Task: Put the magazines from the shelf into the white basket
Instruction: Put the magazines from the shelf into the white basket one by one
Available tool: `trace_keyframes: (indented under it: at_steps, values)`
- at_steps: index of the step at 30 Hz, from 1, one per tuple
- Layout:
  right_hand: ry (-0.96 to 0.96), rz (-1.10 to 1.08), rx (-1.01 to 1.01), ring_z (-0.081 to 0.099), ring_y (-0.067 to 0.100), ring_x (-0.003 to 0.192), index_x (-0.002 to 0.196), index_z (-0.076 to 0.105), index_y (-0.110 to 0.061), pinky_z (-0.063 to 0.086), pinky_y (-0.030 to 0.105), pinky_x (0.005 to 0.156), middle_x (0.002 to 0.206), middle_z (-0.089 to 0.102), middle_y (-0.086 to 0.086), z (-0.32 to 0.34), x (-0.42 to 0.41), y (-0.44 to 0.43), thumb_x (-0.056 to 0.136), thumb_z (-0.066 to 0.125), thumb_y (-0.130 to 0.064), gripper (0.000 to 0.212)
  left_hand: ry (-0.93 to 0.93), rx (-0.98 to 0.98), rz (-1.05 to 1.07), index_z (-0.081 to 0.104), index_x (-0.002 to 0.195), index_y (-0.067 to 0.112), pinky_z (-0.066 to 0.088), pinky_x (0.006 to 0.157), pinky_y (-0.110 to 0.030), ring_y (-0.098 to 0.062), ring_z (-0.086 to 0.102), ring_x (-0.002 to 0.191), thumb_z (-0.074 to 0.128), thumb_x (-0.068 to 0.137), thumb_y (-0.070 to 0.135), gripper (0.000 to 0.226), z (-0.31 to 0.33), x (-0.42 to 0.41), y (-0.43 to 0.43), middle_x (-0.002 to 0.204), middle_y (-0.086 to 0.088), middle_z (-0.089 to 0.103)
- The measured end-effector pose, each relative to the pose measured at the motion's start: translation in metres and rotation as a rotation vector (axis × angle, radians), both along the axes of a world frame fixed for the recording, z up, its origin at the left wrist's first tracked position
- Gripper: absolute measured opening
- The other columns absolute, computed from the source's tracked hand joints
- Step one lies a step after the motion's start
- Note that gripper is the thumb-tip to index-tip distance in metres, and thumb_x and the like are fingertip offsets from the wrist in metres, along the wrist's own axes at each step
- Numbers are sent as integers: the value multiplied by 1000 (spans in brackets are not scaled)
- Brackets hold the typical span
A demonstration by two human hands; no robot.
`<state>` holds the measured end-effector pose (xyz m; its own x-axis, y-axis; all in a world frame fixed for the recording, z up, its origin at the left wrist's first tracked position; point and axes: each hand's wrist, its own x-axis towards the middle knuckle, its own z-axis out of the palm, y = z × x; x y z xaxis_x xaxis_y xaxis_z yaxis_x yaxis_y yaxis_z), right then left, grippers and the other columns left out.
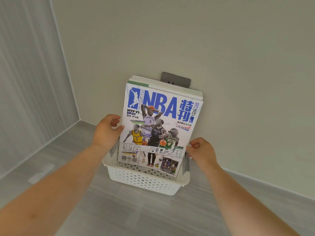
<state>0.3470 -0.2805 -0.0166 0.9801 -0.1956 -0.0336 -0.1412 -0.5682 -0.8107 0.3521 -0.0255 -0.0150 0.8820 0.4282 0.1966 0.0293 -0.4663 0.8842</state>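
A stack of several magazines point(160, 123) stands upright in the white perforated basket point(146, 183) on the floor, leaning back against the wall. The front cover is white and blue with basketball players. My left hand point(106, 130) grips the stack's left edge, thumb on the cover. My right hand point(201, 150) pinches the lower right edge, just above the basket's rim. The bottoms of the magazines are inside the basket. No shelf is in view.
A grey wall socket point(177, 80) sits on the wall right behind the top of the stack. The basket stands on a grey wood-look floor point(119, 215) close to the pale wall. White curtains or panels point(25, 82) hang at the left.
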Motion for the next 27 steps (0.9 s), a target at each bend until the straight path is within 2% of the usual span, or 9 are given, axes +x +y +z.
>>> trace_keyframes:
  at_steps: [3,5,9,13,16,19,22,25,27]
  values:
    - [4,25,42,61,27,82,88,55,-12,50,39,78,85,57,4,8,-15,-6,81,58,-9,8,-43,-71,-3,57,105,8,40,78,-24,-16,51,87,52,85,5,21,15,-27,-6,92,0,57]
    - [11,37,90,61,26,70,91,58,-9,51,37,70,79,57,5,12,-35,-15,83,54,-4,11,-13,-128,-80,57,94,15,40,65,-18,-13,53,75,50,86,4,15,24,-52,-16,82,3,59]
    - [92,79,131,58,2,42,79,56,-15,44,13,44,68,57,-1,8,-101,-55,83,46,4,22,42,-228,-373,58,72,22,44,54,-7,-7,55,66,52,83,-4,30,32,-117,-55,68,4,61]
    - [66,-8,138,52,-5,32,73,54,-14,37,8,37,62,57,-1,2,-169,-113,83,47,10,28,113,-206,-528,60,66,29,41,51,0,-4,59,66,58,81,-1,33,22,-173,-117,63,9,64]
    - [38,-125,201,52,-4,31,68,52,-15,37,7,35,61,56,1,-1,-223,-164,83,46,12,32,181,-288,-567,61,65,28,39,50,0,0,58,60,57,80,-2,34,1,-223,-177,59,8,63]
    - [79,-194,207,52,-5,31,69,52,-15,36,6,35,61,56,1,-14,-284,-218,84,47,11,31,301,-290,-710,60,63,24,39,48,-2,8,55,45,55,80,-6,35,-25,-277,-243,42,8,62]
    - [143,-241,176,54,-4,34,73,53,-13,36,6,37,63,57,1,-27,-345,-277,84,48,10,26,391,-252,-810,58,62,23,39,46,-3,6,55,44,53,80,-7,36,-45,-319,-308,37,15,60]
    - [179,-320,146,58,2,49,70,55,-18,41,6,43,71,62,4,-37,-405,-339,84,52,5,27,455,-226,-833,58,60,23,38,44,-6,-7,53,53,54,80,-6,35,-58,-355,-369,35,10,55]
    - [205,-361,124,58,3,65,71,58,-25,45,9,53,81,66,-1,-45,-441,-376,84,56,-3,25,488,-186,-866,56,59,23,37,45,-5,-10,51,55,55,80,-4,34,-64,-377,-409,43,11,55]
